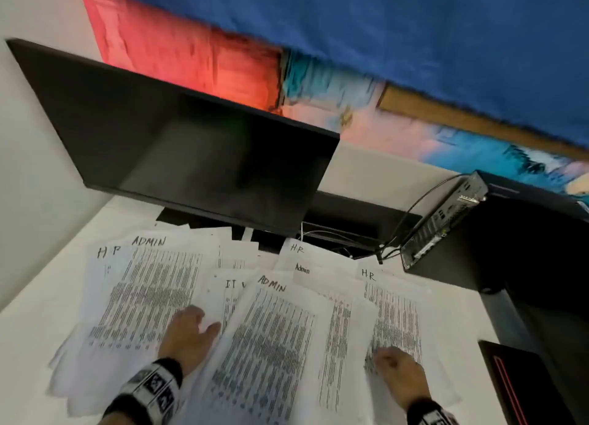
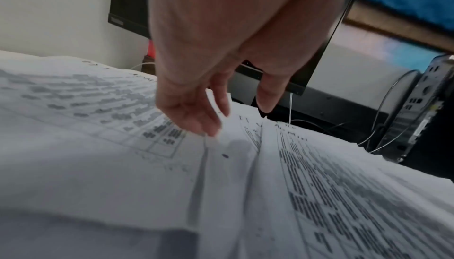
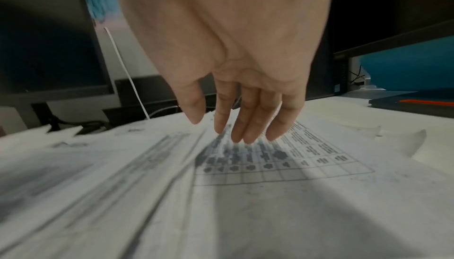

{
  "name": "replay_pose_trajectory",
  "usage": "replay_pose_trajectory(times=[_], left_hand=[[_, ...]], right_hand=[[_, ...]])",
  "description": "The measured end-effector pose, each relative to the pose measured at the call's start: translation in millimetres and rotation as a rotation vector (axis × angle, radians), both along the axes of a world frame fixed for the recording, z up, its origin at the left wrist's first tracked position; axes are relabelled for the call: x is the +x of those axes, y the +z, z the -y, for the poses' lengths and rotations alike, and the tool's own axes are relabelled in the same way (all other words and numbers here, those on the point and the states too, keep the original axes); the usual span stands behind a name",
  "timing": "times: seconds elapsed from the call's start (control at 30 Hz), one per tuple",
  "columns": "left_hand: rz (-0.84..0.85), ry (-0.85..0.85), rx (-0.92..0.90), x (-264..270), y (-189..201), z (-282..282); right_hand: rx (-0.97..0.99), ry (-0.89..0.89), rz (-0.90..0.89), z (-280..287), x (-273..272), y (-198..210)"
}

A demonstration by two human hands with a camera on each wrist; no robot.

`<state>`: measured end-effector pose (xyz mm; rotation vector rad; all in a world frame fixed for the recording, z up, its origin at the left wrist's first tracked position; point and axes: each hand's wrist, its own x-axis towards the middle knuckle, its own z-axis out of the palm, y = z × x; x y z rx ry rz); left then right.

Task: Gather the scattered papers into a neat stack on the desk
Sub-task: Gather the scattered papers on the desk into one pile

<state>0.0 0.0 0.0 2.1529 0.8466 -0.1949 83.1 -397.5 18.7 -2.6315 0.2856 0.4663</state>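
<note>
Left hand (image 1: 188, 335) and right hand (image 1: 400, 372), fingers loosely extended and gripping nothing, are resting on overlapping white printed paper sheets (image 1: 274, 329); sweeping inward evenly should gather them without creasing.

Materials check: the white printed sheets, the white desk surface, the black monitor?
White printed sheets: thin matte paper; edges curl and overlap, and black table print shows. White desk surface: smooth and matte, probably laminate, uncertain. Black monitor: dark glassy screen with faint reflections and a thin bezel, likely plastic.
</note>
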Motion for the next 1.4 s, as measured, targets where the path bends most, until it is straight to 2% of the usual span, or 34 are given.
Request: replay_pose_trajectory(times=[0.07,0.13,0.3,0.43,0.57,0.7,0.77,0.8,0.9,0.97,1.03,1.1,1.17,1.27,1.33,1.4], left_hand=[[-0.098,0.075,0.151,5,-5,4],[-0.134,0.144,0.201,7,-6,7],[-0.079,0.092,0.047,8,-15,11],[0.003,0.039,-0.081,8,-2,27],[0.044,0.005,-0.181,13,10,49],[-0.011,0.012,-0.202,20,9,63],[-0.046,0.01,-0.202,23,9,67],[-0.06,0.001,-0.194,25,8,69],[-0.065,-0.011,-0.178,26,5,70],[-0.063,-0.002,-0.174,26,3,70],[-0.028,0.026,-0.187,25,1,65],[0.017,0.048,-0.207,25,4,64],[0.052,0.074,-0.21,27,4,64],[0.079,0.111,-0.187,29,12,69],[0.1,0.129,-0.198,30,16,73],[0.125,0.154,-0.205,28,20,76]], right_hand=[[-0.033,-0.03,0.016,14,10,-4],[-0.099,-0.112,0.002,27,18,-2],[-0.211,-0.267,-0.11,57,35,-9],[-0.271,-0.317,-0.13,70,51,-19],[0.044,-0.339,-0.134,70,63,-25],[0.412,-0.319,-0.215,58,61,-21],[0.458,-0.261,-0.177,46,56,-6],[0.403,-0.186,-0.125,41,55,7],[-0.019,0.069,0.153,35,53,62],[-0.094,0.086,0.349,39,48,100],[0.009,0.051,0.541,43,53,124],[0.238,-0.093,0.619,55,60,137],[0.496,-0.228,0.635,65,64,137],[0.748,-0.307,0.591,56,51,122],[0.822,-0.351,0.532,37,35,111],[0.759,-0.371,0.593,19,18,108]])
